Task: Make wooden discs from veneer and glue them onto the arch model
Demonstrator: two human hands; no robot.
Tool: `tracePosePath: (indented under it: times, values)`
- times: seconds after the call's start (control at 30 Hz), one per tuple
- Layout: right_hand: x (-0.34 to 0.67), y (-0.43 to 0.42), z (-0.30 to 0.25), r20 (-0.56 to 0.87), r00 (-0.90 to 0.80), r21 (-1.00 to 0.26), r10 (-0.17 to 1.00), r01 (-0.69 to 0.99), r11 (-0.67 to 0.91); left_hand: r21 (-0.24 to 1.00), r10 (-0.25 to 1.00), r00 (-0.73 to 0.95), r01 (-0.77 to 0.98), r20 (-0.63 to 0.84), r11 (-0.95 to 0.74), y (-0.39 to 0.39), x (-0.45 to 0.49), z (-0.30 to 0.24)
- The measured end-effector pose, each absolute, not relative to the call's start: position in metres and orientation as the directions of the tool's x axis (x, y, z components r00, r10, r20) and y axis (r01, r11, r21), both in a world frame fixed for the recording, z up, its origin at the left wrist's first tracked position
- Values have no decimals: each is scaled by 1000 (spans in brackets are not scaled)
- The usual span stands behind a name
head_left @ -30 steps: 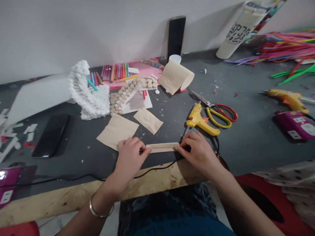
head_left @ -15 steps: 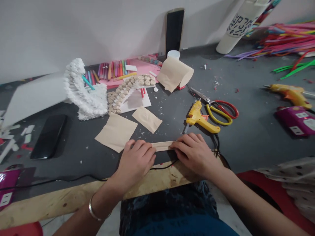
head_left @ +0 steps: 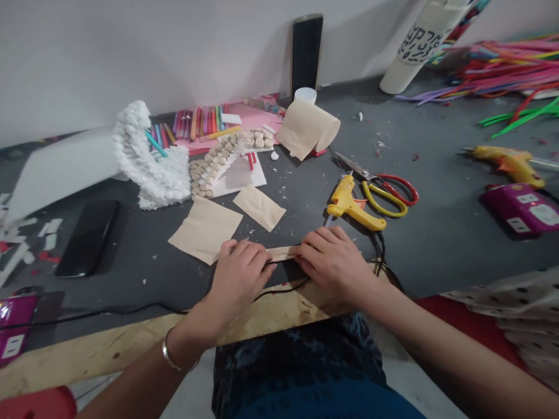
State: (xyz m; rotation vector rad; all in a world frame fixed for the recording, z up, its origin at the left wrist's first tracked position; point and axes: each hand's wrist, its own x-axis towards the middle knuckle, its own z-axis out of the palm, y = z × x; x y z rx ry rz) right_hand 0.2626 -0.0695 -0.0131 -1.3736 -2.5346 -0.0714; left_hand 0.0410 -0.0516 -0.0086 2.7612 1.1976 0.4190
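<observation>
A narrow folded strip of beige paper (head_left: 282, 253) lies near the table's front edge, with both ends under my fingers. My left hand (head_left: 241, 269) is closed over its left end, fingers bent together. On the right end, my right hand (head_left: 331, 260) presses with curled fingers; both thumbs are mostly hidden. A flat beige paper piece (head_left: 206, 228) lies just beyond my left hand, and a smaller beige piece (head_left: 259, 208) sits to its right. Close past my right hand rests a yellow glue gun (head_left: 354, 205), its black cord (head_left: 381, 256) running down beside my wrist.
Scissors (head_left: 388, 195) with red and yellow handles lie behind the glue gun. Farther back are a beige paper roll (head_left: 308, 129), an arch of rolled paper pieces (head_left: 213, 166) and a fluffy white model (head_left: 152, 163). A black phone (head_left: 88, 238) lies at left; a second glue gun (head_left: 506, 162) at right.
The strip between my hands looks narrower, and the visible stretch is shorter. My hands have shifted slightly closer and away from the table's edge. The camera view has moved a little.
</observation>
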Motion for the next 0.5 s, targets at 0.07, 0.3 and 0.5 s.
tracePosePath:
  times: [0.07,0.3,0.5]
  values:
    - [263,-70,-14,236,-514,-91,825,833,545,210,731,651,700,204,-682,-52,40,-9]
    - [258,-72,-17,199,-488,-142,850,843,518,188,736,642,713,215,-676,-52,41,-13]
    - [261,-71,-22,227,-501,-98,835,842,531,91,692,676,695,253,-713,-55,36,-16]
